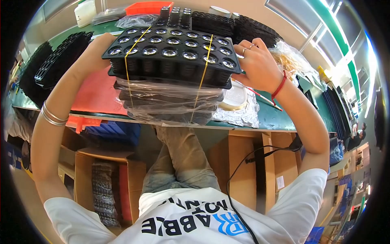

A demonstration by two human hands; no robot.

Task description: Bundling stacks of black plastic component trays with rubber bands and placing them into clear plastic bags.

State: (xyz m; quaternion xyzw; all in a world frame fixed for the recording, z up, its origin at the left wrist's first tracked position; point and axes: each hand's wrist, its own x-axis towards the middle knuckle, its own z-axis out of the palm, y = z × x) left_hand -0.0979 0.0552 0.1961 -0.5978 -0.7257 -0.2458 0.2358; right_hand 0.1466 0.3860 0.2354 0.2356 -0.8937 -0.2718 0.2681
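Before me is a stack of black trays [162, 63], its top one filled with rows of shiny round clear lenses. Two yellow rubber bands [125, 61] run around it. The stack rests on more dark trays wrapped in clear plastic [170, 99], close to the table's front edge. My left hand [101, 51] grips the left end of the upper trays; its fingertips are hidden behind them. At the right end, my right hand [260, 65] holds the same trays with curled fingers, the thumb low by the corner.
Black trays [61, 61] lean at the left on the green table [280, 116], near a red sheet [97, 93]. Behind are more black trays [252, 30] and an orange bin [148, 8]. A roll of tape [234, 99] lies right. Cardboard boxes [243, 171] stand below.
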